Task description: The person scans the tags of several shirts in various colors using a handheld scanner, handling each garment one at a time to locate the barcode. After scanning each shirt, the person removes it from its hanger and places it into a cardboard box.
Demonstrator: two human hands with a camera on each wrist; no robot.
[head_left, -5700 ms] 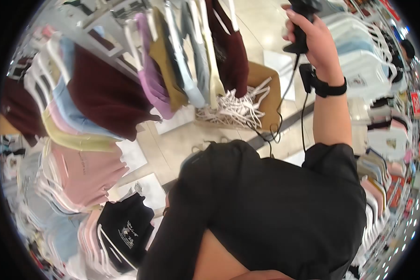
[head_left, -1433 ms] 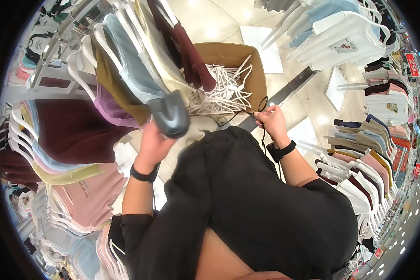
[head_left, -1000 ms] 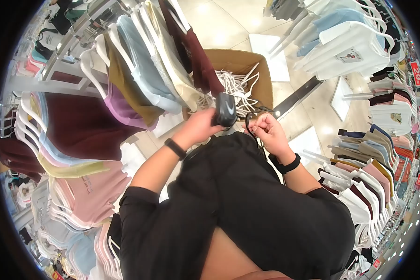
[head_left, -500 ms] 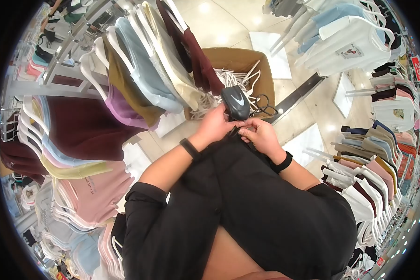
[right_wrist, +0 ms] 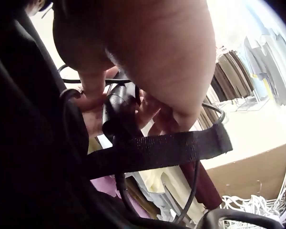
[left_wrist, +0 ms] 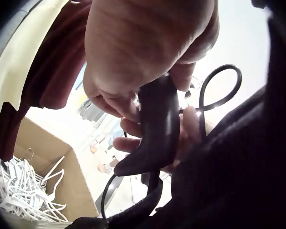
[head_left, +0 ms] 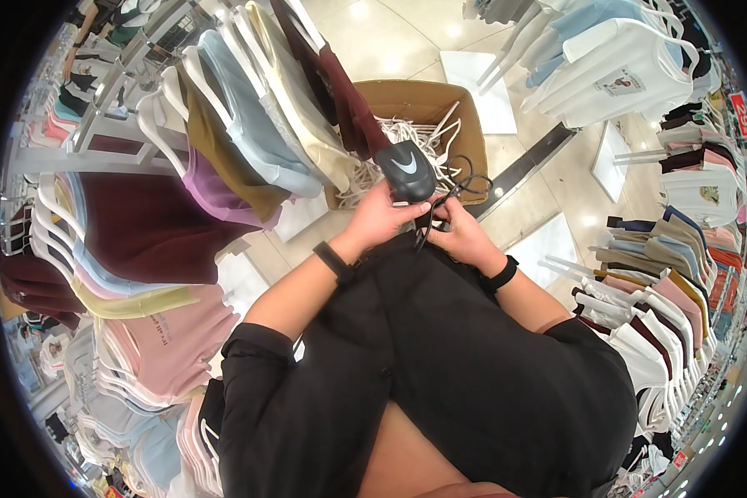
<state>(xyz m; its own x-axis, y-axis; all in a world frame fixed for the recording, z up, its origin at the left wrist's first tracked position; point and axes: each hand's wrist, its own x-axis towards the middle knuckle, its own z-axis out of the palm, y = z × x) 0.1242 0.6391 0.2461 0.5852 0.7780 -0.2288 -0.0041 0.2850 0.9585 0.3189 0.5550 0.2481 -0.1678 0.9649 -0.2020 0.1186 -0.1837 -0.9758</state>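
Note:
My left hand holds a black barcode scanner in front of my body, its rounded head pointing away. In the left wrist view the scanner's handle hangs down below that hand. Close against it, my right hand pinches the scanner's black cable, with fingers also at the handle. Loops of cable stick out past both hands. A black strap crosses below the right hand in the right wrist view. The hands partly hide the handle and where the cable joins it.
Beyond the hands a cardboard box holds many white hangers. A maroon garment hangs beside it, with more tops on the left rack. Racks of shirts line the right. White base plates lie on the tiled floor.
The right hand has come down from a raised scanner to the cable. My left hand took the scanner across to meet it, and the hands now stay together as the scanner head tilts.

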